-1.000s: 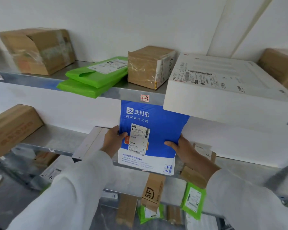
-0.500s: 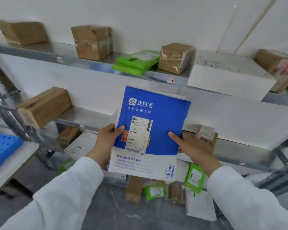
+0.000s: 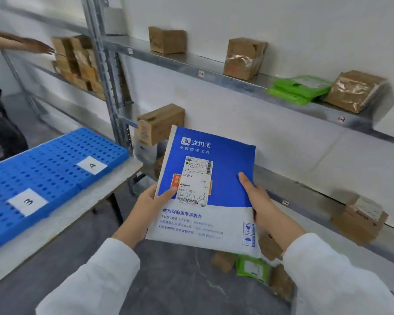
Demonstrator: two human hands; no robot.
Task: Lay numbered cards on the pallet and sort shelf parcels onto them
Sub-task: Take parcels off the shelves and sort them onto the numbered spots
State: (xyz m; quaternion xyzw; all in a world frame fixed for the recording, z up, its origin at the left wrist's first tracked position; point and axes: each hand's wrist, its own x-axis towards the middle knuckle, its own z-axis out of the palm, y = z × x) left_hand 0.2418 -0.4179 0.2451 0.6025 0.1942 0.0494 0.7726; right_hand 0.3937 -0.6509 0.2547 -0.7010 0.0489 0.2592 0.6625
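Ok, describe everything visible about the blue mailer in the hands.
The mailer is a flat, plastic-looking bag: blue upper part with white logo and print, white lower part with blue print and two handling icons at its lower right. A white barcode label sits mid-front, overlapping an orange sticker. It is held in the air before the shelves, tilted, front to the camera. The left hand grips its left edge, thumb beside the label; the right hand pinches the right edge, thumb on the blue.

The flat blue-and-white mailer [image 3: 225, 164], label up and tilted, is pinched at its edges by the left grip [image 3: 146, 205] and the right grip [image 3: 261, 206]. Left of both, the blue pallet [image 3: 55, 162] carries card 3 [image 3: 27, 202] and card 4 [image 3: 92, 165].
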